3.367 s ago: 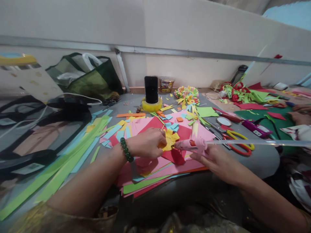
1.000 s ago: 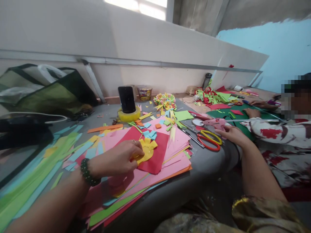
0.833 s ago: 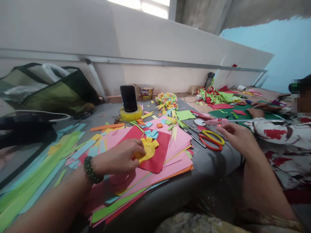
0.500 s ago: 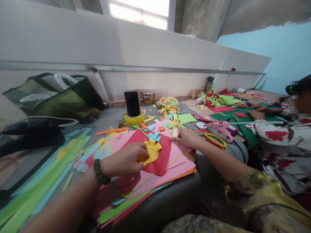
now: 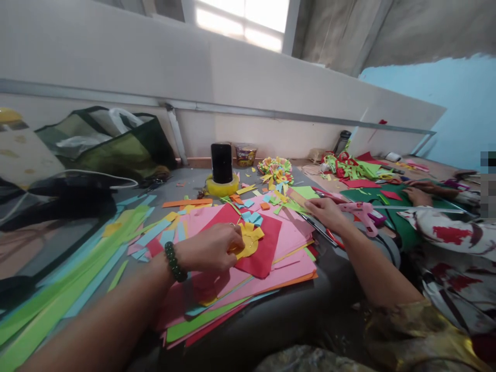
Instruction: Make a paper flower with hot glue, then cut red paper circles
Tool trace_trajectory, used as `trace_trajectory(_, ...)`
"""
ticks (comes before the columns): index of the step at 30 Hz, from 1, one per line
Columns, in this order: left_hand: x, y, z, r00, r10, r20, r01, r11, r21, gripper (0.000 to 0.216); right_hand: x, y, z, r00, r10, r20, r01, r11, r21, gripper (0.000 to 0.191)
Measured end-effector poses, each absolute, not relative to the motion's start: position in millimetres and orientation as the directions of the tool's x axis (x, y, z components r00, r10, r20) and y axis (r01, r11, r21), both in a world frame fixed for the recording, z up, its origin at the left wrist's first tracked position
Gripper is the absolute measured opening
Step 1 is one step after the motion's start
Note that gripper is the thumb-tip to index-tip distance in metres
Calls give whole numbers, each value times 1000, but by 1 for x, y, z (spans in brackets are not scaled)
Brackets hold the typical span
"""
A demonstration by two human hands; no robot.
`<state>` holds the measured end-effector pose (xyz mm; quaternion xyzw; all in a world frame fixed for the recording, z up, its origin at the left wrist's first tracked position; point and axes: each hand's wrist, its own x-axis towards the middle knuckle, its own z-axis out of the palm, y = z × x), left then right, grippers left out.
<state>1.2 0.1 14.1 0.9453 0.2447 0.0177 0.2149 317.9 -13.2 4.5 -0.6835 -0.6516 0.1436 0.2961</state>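
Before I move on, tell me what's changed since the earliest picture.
The right hand has let go of the pink glue gun, which has moved from beside the yellow paper flower off to the right. That hand now holds a pale strip. The left hand still pinches the flower's edge; the phone stays propped up.
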Motion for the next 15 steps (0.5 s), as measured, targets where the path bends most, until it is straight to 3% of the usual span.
trace_trajectory(11, 0, 0, 14, 897, 441, -25, 407, -804, 433, 14, 310, -13, 40, 249, 887, 388, 667, 133, -733, 31)
trace_trajectory(13, 0, -1, 15, 897, 441, -26, 408, -803, 435, 15, 296, -23, 42, 157, 912, 379, 630, 203, -750, 31)
trace_trajectory(15, 1, -1, 17, 892, 450, -42, 423, -800, 425, 16, 276, -36, 37, 0, 962, 273, 556, 227, -800, 33)
